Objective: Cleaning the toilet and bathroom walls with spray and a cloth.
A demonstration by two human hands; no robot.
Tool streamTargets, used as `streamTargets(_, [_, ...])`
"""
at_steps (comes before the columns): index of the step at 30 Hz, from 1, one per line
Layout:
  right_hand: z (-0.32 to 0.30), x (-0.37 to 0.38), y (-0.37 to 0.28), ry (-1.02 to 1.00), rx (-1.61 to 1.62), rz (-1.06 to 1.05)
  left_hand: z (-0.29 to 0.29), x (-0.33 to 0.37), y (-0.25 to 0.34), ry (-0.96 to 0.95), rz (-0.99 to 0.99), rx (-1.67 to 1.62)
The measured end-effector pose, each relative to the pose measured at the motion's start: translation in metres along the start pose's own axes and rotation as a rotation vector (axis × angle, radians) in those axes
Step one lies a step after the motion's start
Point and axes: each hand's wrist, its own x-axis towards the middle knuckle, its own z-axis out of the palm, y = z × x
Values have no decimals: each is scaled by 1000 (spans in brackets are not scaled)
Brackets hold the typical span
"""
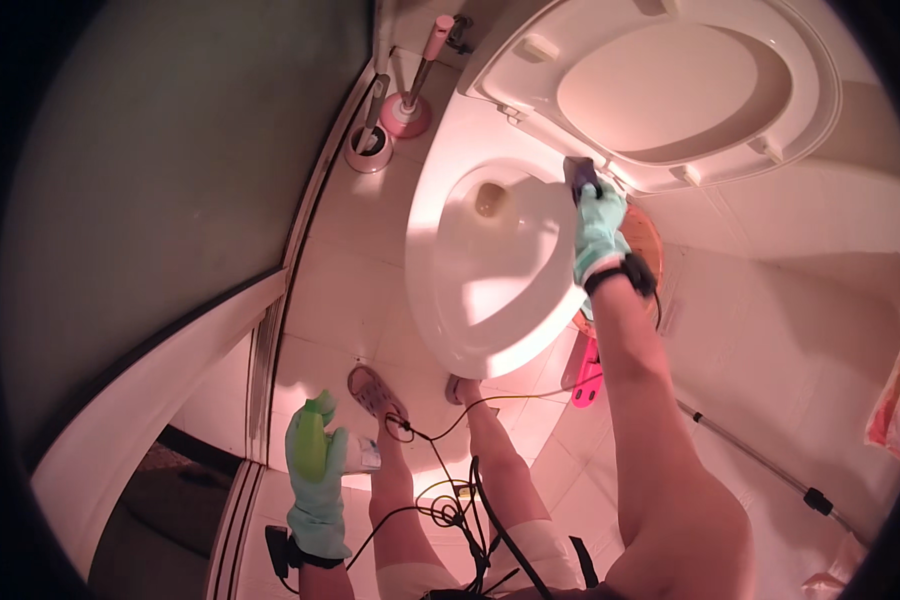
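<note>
A mint-green rubber glove covers my left hand [318, 480], low on the left beside my legs. Its fingers are wrapped round what looks like a spray bottle [312, 443], with a bright green top and a pale body partly hidden by the hand. My right hand [600, 222], gloved the same way, reaches to the back right of the toilet. It grips a dark purple sponge [579, 178] against the rim near the seat hinge. The white toilet bowl [432, 290] stands open, its seat [805, 90] raised. Some brownish staining shows around the drain.
A pink plunger [406, 116] and a toilet brush in its holder [368, 155] stand left of the toilet. An orange-brown round container [645, 240] and a bright pink object [587, 378] lie right. Cables [450, 510] hang over my legs; a pole [750, 455] rests at right.
</note>
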Motion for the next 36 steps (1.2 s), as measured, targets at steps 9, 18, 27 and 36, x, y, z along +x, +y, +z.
streamTargets(9, [179,-3,-135,150,558,-1,-3,18,-32,73,-58,-38])
streamTargets(18, [162,-172,-143,-378,-189,-908,-18,1,-4,120,-10,-48])
streamTargets(27, [10,-254,-108,-770,61,-377,-43,-40,83,53,155,-109])
streamTargets(36, [-218,-194,-92,-663,944,520,-48,-98,200,50,356,-91])
